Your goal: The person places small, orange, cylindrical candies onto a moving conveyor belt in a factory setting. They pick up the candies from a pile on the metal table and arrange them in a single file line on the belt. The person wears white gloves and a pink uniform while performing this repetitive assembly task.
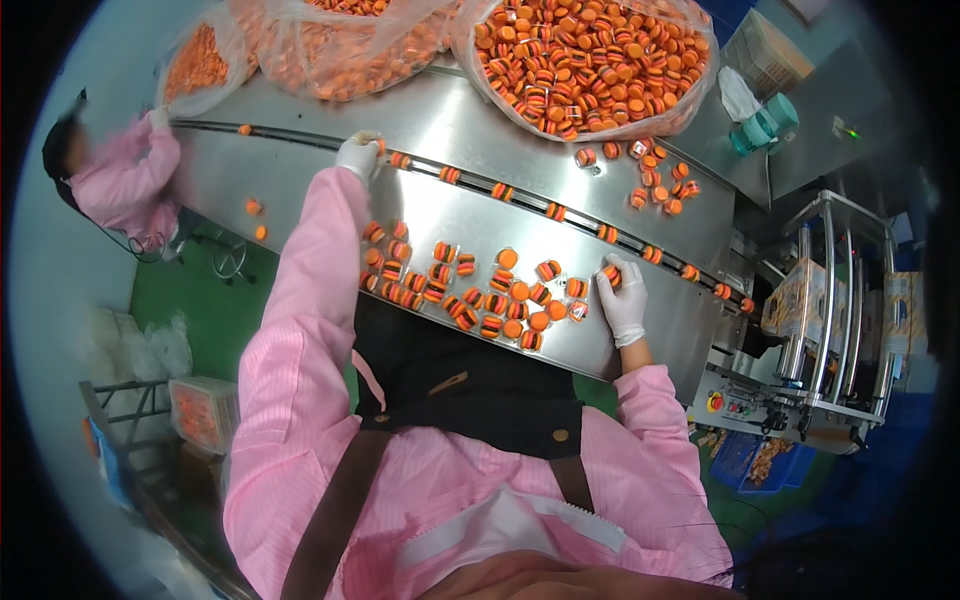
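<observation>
My left hand (pixel 360 155), in a white glove, reaches to the narrow conveyor channel (pixel 468 179). Its fingers are closed on a small orange burger-shaped candy (pixel 380 147) at the channel. Gloved too, my right hand (pixel 624 298) is over the steel table's near side at the right. Between its thumb and fingers is another orange and dark striped candy (pixel 611 274). Several loose candies (pixel 492 303) lie between my hands along the near edge, some on their sides, some flat. A spaced row of candies (pixel 555 211) sits in the channel.
A large open plastic bag of candies (pixel 590 65) stands beyond the channel, with more bags (pixel 345 50) to its left. Loose candies (pixel 660 178) lie beside it. A wrapping machine (pixel 830 300) is at the right end. A co-worker in pink (pixel 125 180) works at the far left.
</observation>
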`<action>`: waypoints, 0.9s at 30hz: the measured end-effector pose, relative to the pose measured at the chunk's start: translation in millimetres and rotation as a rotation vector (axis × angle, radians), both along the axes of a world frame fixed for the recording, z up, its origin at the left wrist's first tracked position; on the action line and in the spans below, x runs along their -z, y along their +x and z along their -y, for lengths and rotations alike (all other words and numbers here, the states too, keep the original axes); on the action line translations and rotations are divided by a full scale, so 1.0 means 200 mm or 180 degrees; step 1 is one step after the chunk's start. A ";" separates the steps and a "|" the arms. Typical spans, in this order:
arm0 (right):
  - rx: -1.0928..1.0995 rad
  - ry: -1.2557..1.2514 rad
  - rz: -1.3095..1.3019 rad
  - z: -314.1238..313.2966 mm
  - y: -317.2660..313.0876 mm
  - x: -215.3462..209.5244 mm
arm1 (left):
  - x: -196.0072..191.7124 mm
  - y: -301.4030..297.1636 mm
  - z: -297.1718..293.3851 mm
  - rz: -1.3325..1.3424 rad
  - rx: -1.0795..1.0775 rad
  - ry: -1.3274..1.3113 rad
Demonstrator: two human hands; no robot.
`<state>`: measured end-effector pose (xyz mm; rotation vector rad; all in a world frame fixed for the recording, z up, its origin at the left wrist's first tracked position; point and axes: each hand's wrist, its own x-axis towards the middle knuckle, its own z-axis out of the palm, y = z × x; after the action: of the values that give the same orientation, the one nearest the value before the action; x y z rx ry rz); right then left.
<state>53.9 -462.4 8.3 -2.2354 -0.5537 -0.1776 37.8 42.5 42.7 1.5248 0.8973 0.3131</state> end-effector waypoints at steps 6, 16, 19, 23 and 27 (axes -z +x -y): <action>0.0017 -0.0034 -0.0072 -0.01 0.00 -0.04 | 0.16 0.09 -0.15 -0.0760 0.0498 0.0149; 0.0064 -0.0020 -0.0133 0.01 0.01 -0.02 | -0.18 -0.08 0.13 -0.1967 0.2376 0.1981; 0.0064 -0.0038 -0.0149 0.00 0.01 -0.02 | -0.21 -0.26 0.30 -0.2213 0.2771 0.2036; 0.0076 -0.0045 -0.0166 0.00 0.01 -0.02 | -0.07 -0.31 0.34 -0.2009 0.3125 0.3016; 0.0101 -0.0055 -0.0088 0.00 0.01 -0.01 | -0.03 -0.17 0.26 -0.1593 0.2109 0.1663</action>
<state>56.3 -463.2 10.3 -2.2610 -0.5070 -0.1585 3.3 -10.0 48.9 2.3484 0.6502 -0.3645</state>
